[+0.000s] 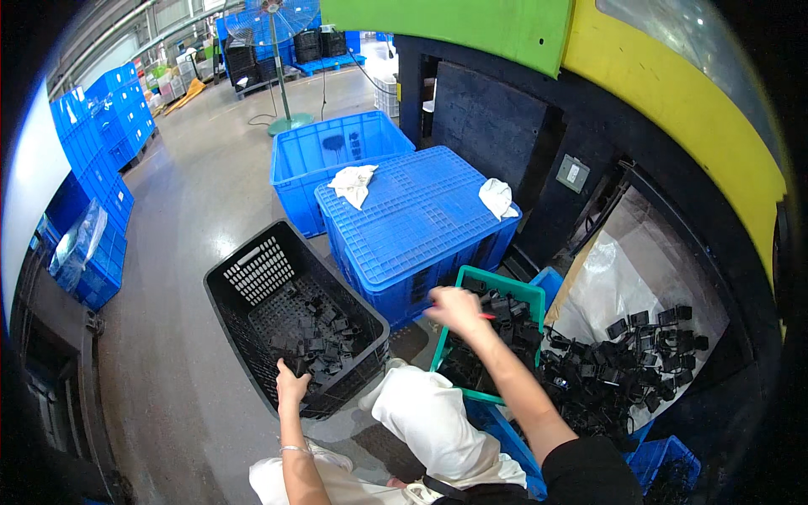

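My left hand (292, 385) reaches over the near end of a black plastic crate (244, 337). Its thumb and fingers close about a small black plastic part, which is hard to tell from the loose black parts (318, 337) lying below it. My right hand (454, 310), slightly blurred, hovers above the left side of a green basket (502, 279). It is closed, and a bit of something red (487, 316) sticks out beside it; the rest is hidden by the hand. More black plastic parts (509, 320) fill the green basket.
A lidded blue bin (404, 215) with white cloths on it stands ahead, beside an open blue bin (290, 160). At right, joined black parts (619, 358) pile on a sheet under a green and yellow machine (673, 84). Blue crates (109, 118) stack at far left; a fan (282, 84) stands behind.
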The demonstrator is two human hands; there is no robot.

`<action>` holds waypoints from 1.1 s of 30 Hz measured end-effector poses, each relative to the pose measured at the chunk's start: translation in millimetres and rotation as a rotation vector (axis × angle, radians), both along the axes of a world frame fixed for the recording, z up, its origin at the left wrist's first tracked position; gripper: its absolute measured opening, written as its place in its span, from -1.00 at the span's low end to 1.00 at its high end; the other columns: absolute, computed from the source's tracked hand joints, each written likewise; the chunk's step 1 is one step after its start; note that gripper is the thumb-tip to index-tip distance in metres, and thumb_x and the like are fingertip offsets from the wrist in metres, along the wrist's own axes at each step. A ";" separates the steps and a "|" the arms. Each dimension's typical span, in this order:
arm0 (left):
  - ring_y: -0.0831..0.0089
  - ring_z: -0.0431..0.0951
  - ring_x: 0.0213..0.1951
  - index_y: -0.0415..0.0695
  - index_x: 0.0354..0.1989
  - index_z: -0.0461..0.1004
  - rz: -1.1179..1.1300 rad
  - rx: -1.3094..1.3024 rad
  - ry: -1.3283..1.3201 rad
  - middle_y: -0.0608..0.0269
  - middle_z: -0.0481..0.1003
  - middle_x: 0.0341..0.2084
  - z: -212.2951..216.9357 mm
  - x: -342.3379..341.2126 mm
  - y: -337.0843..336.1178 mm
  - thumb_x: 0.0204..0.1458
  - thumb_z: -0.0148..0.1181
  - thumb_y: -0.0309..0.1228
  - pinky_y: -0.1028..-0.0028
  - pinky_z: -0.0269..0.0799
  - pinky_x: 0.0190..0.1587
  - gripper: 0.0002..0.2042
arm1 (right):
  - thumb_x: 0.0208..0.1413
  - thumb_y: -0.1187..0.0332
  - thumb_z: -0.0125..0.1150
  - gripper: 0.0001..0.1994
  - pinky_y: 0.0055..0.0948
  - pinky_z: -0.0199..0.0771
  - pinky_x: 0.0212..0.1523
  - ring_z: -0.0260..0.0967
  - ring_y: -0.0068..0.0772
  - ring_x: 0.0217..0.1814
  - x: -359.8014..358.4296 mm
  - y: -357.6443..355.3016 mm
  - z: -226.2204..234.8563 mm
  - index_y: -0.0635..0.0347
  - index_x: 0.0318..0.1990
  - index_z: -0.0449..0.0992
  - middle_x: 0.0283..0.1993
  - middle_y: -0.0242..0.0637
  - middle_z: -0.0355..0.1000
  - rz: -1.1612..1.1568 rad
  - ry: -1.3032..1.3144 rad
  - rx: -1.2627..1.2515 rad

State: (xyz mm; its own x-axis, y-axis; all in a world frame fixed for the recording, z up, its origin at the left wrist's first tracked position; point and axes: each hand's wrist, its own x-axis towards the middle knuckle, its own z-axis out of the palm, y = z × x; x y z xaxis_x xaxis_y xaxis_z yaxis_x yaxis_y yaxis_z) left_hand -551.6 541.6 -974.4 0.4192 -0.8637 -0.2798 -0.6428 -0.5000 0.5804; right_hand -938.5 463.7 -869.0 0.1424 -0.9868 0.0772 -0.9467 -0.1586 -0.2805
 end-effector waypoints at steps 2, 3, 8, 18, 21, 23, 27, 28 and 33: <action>-0.05 0.44 0.06 -0.13 0.28 0.09 -0.044 0.105 -0.057 -0.26 0.41 -0.01 -4.6 -4.8 -1.2 -0.18 0.31 -0.31 0.17 0.34 0.12 -0.22 | -0.17 0.30 0.24 -0.79 -0.04 0.52 -0.27 0.52 -0.05 -0.22 -85.3 -17.4 -50.5 0.14 -0.34 0.50 -0.31 -0.15 0.53 -0.160 0.129 -0.172; -0.02 0.46 0.05 -0.07 0.27 0.15 -0.075 0.224 -0.125 -0.23 0.42 0.00 -8.3 -0.7 0.0 -0.17 0.31 -0.25 0.16 0.36 0.11 -0.25 | -0.20 0.30 0.26 -0.76 -0.07 0.53 -0.26 0.52 -0.02 -0.22 -113.8 -14.8 -59.2 0.15 -0.32 0.50 -0.29 -0.15 0.53 -0.202 0.221 -0.114; 0.03 0.43 0.10 -0.05 0.05 0.43 -0.199 0.372 -0.142 0.00 0.45 0.04 -5.6 -9.0 0.6 -0.10 0.22 -0.13 0.16 0.36 0.12 -0.49 | -0.15 0.31 0.25 -0.64 -0.06 0.50 -0.10 0.48 -0.02 -0.06 -172.5 -12.7 -82.7 0.04 -0.10 0.53 -0.12 -0.12 0.52 -0.111 0.366 0.258; 0.15 0.46 0.00 -0.17 0.14 0.31 -0.560 -0.450 0.386 0.02 0.35 0.03 126.7 -73.2 11.5 -0.09 0.32 -0.29 0.30 0.36 0.09 -0.42 | -0.23 0.43 0.47 -0.52 -0.63 0.31 -0.33 0.23 -0.70 -0.33 -9.2 -2.7 52.2 0.16 -0.05 0.47 -0.28 -0.45 0.43 0.312 -0.843 0.263; 0.23 0.29 0.15 -0.08 0.29 0.09 -0.562 -0.731 0.391 0.14 0.13 0.20 155.1 -86.7 26.1 -0.26 0.48 -0.29 0.20 0.26 0.15 -0.11 | -0.17 0.50 0.41 -0.53 -0.69 0.14 -0.61 0.15 -0.76 -0.59 65.8 13.0 81.2 0.17 -0.01 0.44 -0.37 -0.56 0.21 0.374 -1.104 0.591; 0.04 0.24 0.20 -0.15 0.29 0.04 -0.522 -0.927 0.204 -0.03 0.09 0.23 169.5 -90.1 29.0 -0.31 0.51 -0.24 0.18 0.19 0.24 -0.05 | -0.05 0.46 0.33 -0.57 -0.70 -0.09 -0.76 0.01 -0.79 -0.73 110.8 22.6 79.1 0.18 0.02 0.39 -0.53 -0.58 0.18 0.462 -1.448 0.749; 0.02 0.28 0.14 -0.19 0.17 0.14 -0.231 -1.121 0.220 -0.04 0.25 0.12 170.3 -73.2 36.3 -0.22 0.45 -0.35 0.18 0.23 0.18 -0.24 | 0.08 0.34 0.24 -0.66 -0.70 -0.15 -0.76 -0.05 -0.84 -0.76 186.9 35.3 77.4 0.15 0.01 0.36 -0.65 -0.64 0.16 0.549 -1.576 1.014; 0.03 0.31 0.12 -0.19 0.15 0.17 -0.156 -1.138 0.211 -0.04 0.28 0.10 172.5 -65.8 40.4 -0.19 0.41 -0.39 0.19 0.24 0.16 -0.30 | 0.10 0.32 0.22 -0.66 -0.71 -0.15 -0.75 -0.05 -0.86 -0.74 204.2 38.8 74.7 0.15 0.02 0.36 -0.62 -0.62 0.19 0.580 -1.580 1.040; 0.24 0.49 -0.13 -0.23 -0.07 0.38 0.106 -1.240 0.137 0.06 0.44 -0.17 188.2 -40.2 51.1 -0.17 0.25 -0.63 0.34 0.38 -0.02 -0.60 | 0.13 0.43 0.14 -0.78 -0.73 -0.08 -0.67 -0.03 -0.83 -0.67 248.0 42.0 59.2 0.14 -0.06 0.38 -0.51 -0.64 0.19 0.574 -1.249 0.448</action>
